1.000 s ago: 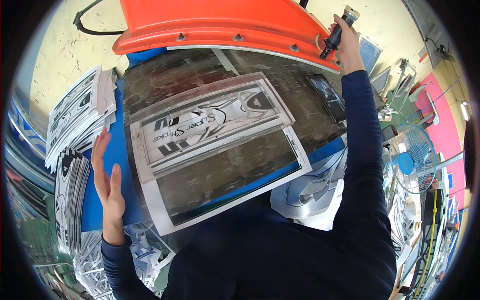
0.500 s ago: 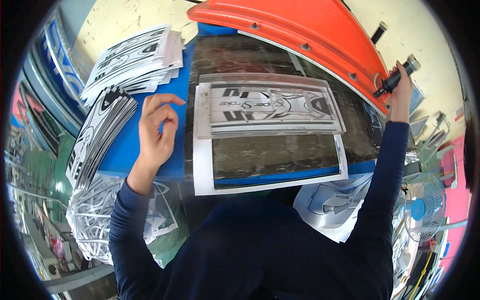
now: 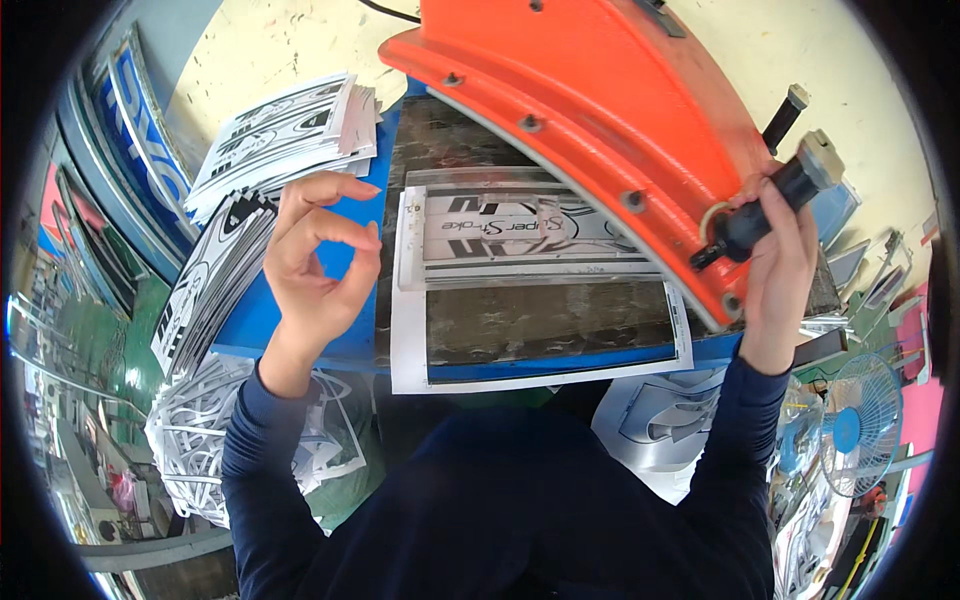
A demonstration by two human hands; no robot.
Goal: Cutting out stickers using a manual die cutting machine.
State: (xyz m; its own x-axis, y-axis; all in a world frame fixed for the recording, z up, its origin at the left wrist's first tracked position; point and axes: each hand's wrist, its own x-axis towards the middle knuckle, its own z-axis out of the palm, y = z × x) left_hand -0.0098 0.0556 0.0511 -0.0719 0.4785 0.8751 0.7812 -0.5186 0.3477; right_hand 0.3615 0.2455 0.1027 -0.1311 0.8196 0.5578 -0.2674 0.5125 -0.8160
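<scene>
My right hand (image 3: 783,285) is wrapped round the black handle (image 3: 775,200) at the right end of an orange press arm (image 3: 610,110). The arm slants over the work board and covers the upper right part of a clear plastic die block (image 3: 412,262). Beneath the block lies a printed sheet (image 3: 409,345), its lower part a white frame round a cut-out opening. My left hand (image 3: 325,250) hovers just left of the block, empty, with curled fingers and a gap between thumb and fingertips.
Printed sheets are stacked (image 3: 290,125) at the back left, with a fanned pile of cut pieces (image 3: 205,285) nearer. Below that hangs a bag of paper trimmings (image 3: 200,430). A second black handle (image 3: 785,118) sticks up at the right. A fan (image 3: 848,428) stands at the lower right.
The orange arm has swung toward me and left over the die block, my right hand drawing its handle nearer. My left hand has shifted slightly, still empty.
</scene>
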